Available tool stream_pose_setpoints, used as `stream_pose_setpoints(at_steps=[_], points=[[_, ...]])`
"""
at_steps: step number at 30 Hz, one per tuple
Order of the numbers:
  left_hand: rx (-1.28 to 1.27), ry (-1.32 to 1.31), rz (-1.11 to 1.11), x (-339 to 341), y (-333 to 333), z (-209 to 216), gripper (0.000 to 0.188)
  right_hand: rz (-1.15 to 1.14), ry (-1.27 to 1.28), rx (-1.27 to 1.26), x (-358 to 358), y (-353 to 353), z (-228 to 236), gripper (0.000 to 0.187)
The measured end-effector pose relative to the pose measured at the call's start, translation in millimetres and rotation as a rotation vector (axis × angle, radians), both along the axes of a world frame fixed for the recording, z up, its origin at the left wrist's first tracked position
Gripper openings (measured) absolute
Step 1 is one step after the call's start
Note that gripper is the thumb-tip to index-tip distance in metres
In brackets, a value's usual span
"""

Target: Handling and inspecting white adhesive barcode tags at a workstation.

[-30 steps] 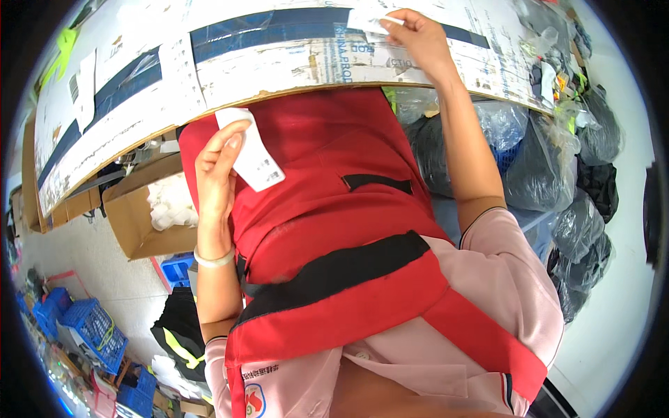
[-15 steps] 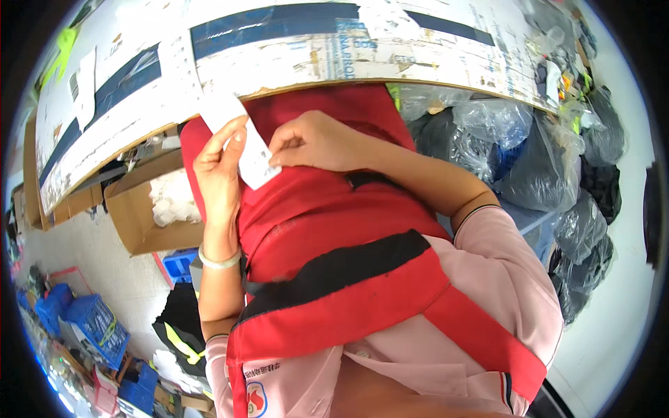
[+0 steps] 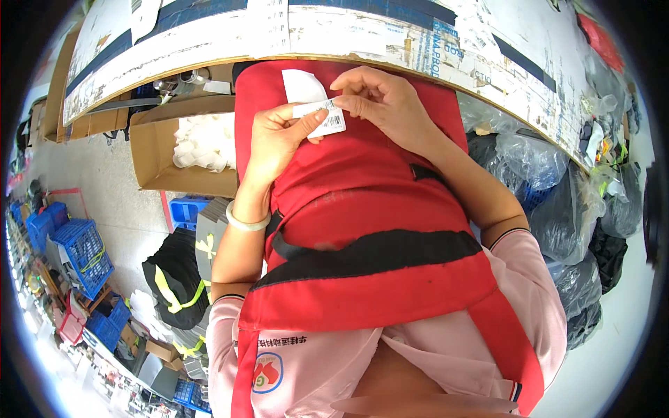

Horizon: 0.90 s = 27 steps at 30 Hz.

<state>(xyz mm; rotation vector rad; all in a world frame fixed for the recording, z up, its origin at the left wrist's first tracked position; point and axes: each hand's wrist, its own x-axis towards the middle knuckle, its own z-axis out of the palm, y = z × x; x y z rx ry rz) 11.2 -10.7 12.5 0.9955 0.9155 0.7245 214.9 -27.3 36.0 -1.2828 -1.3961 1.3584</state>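
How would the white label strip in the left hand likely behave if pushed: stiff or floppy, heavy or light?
The white label strip probably bends easily: its upper part looks curved. It seems paper-thin, so likely very light. The left hand pinches only part of it, so the free end may flop.

The single current view comes from the left of two fisheye cameras worn on the person's head. It faces steeply downward along the torso, upright and unmirrored. The pink shirt [image 3: 313, 362] lies nearest the lens, at the lower edge. The red apron [image 3: 376, 209] occupies the centre; the left hand [image 3: 277, 139] and right hand [image 3: 394, 108] appear above it. The worktable [image 3: 348, 38] crosses the top, its edge bowed. The floor [image 3: 104, 167], at left, lies farther off.
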Motion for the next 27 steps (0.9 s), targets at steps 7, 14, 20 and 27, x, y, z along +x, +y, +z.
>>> stream_pose_setpoints(at_steps=[7, 14, 20, 27], points=[[0.043, 0.112, -0.035, 5, 1, -1, 0.021, 0.057, -0.218, 0.14, 4, 7, 3, 0.007], [-0.08, -0.069, 0.088, -1, 8, -4, 0.049, -0.141, -0.102, -0.106, 40, 43, 5, 0.017], [0.027, 0.032, 0.036, -5, 13, -11, 0.039, -0.141, -0.176, -0.168, 51, 68, 4, 0.019], [-0.017, 0.008, 0.041, -3, 13, -12, 0.034, -0.154, -0.217, -0.173, 51, 77, 0, 0.02]])
